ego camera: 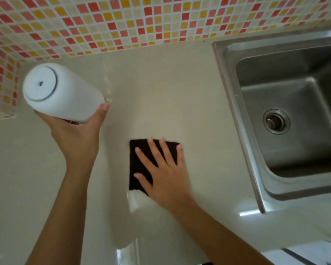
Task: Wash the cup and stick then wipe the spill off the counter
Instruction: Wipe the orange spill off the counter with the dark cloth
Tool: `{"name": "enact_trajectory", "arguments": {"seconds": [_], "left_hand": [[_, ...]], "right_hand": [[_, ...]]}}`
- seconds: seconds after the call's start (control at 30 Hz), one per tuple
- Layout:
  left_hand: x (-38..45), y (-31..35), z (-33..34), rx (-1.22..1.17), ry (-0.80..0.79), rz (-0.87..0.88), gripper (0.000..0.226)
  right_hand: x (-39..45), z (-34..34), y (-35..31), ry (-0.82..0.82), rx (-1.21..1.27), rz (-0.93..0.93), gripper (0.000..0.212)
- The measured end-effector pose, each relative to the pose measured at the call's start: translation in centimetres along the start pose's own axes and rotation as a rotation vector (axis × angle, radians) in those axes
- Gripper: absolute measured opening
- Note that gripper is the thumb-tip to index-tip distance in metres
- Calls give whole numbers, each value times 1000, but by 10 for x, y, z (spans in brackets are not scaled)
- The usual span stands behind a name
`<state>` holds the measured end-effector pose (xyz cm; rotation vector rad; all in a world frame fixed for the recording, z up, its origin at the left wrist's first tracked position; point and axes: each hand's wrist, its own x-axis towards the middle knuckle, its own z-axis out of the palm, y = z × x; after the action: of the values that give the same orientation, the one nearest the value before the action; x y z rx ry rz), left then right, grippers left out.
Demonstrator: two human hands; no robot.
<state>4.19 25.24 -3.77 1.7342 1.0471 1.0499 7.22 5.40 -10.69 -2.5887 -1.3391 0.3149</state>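
Presently the left hand grips the white cup by its lower wall, lifted off the counter, base toward the viewer. It looks smooth, rigid, light, possibly slippery; a mid-body hold suits. The right hand, fingers flat, presses a soft dark cloth beside the steel sink. No stick visible.

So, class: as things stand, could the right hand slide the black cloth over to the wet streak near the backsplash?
Probably yes: the right hand lies flat on the black cloth, and bare counter separates it from the wet streak.
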Motion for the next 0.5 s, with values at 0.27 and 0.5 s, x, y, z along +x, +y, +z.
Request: {"name": "enact_trajectory", "arguments": {"seconds": [0.27,0.5], "left_hand": [[-34,10,22,-33,-68,-38,97],[-48,25,35,-28,-109,9,96]], "right_hand": [[35,-32,127,123,-148,461,62],[-35,13,-6,41,-33,107,63]]}}
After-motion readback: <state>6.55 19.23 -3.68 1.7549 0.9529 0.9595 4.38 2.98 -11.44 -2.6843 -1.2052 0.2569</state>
